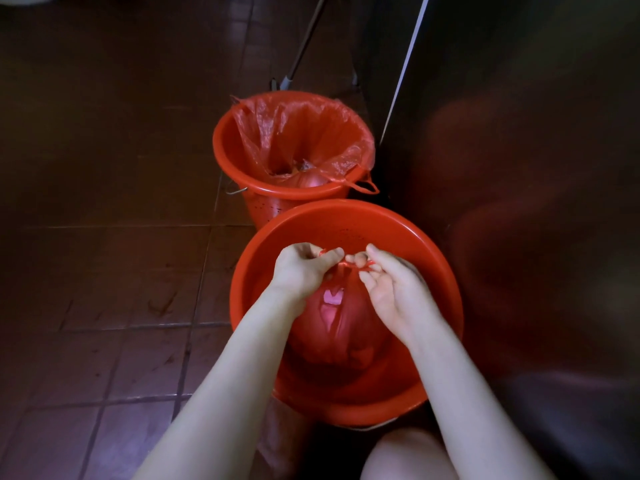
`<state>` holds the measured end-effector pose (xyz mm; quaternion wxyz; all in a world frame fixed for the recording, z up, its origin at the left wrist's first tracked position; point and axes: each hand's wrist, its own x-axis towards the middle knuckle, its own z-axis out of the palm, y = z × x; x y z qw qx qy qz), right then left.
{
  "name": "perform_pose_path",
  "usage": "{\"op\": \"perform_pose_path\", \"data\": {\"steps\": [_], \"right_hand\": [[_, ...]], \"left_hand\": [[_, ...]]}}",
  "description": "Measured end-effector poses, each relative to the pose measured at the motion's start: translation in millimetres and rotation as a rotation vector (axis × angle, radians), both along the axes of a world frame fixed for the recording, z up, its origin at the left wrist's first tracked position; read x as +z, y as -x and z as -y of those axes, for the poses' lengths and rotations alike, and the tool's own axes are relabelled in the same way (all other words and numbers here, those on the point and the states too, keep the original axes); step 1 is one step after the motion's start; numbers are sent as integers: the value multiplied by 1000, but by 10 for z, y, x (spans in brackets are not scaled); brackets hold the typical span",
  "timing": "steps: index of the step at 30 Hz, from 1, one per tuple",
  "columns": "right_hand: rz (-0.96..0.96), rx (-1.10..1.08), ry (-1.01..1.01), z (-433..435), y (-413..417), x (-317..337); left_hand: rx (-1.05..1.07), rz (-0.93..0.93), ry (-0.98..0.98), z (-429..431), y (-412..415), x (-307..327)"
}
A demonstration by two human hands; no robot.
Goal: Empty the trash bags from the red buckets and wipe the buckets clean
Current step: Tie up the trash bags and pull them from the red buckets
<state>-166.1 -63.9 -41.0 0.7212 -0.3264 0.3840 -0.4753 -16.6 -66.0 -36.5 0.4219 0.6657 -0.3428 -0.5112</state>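
Note:
Two red buckets stand on the tiled floor. The near bucket holds a filled red trash bag with pale pink contents showing through. Over it, my left hand pinches one red bag handle and my right hand pinches the other, the two handles crossing in a knot between my fingertips. The far bucket is lined with an open red trash bag draped over its rim, with some trash at the bottom and a loose handle hanging over the right edge.
A dark metal cabinet wall rises right beside both buckets. A mop or broom pole leans behind the far bucket. Dark brown floor tiles spread to the left. My bare knee shows at the bottom.

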Motion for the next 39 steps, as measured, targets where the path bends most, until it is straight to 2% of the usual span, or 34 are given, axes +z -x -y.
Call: {"op": "perform_pose_path", "data": {"steps": [5, 7, 8, 11, 12, 15, 18, 19, 20, 24, 25, 27, 31, 34, 39], "right_hand": [[95, -153, -13, -4, -11, 45], [60, -141, -16, -3, 9, 46], [-53, -101, 22, 3, 13, 49], [-704, 108, 327, 50, -39, 40], [-864, 183, 427, 74, -80, 35], [-1113, 303, 684, 146, -150, 44], [-1239, 382, 852, 229, -52, 0], [-1283, 400, 872, 239, -7, -34], [-1328, 415, 875, 229, 26, -75], [-1403, 454, 866, 111, 65, -270], [-1410, 458, 867, 82, 89, -309], [-1413, 445, 859, 35, 174, -342], [-1490, 492, 773, -21, 313, -343], [-1553, 506, 699, -28, 288, -340], [-1683, 475, 648, -34, 177, -249]], "left_hand": [[105, -345, -140, 51, 27, 3], [151, -420, -159, 59, 1, 9], [172, -444, -160, 57, -18, 10], [172, -418, -138, 20, -96, 0], [162, -402, -119, 6, -131, -3], [135, -458, -31, 7, -193, 19], [8, -467, 48, 15, -152, 33], [-60, -406, 66, 6, -141, 27], [-147, -256, 99, -11, -146, 22], [-622, 808, 427, -72, -276, 10], [-728, 996, 502, -95, -326, 25], [-893, 1245, 669, -128, -457, 10], [-1053, 1337, 843, -149, -715, -27], [-1028, 1392, 916, -114, -876, 13], [-981, 1385, 912, -112, -1148, 117]]}}
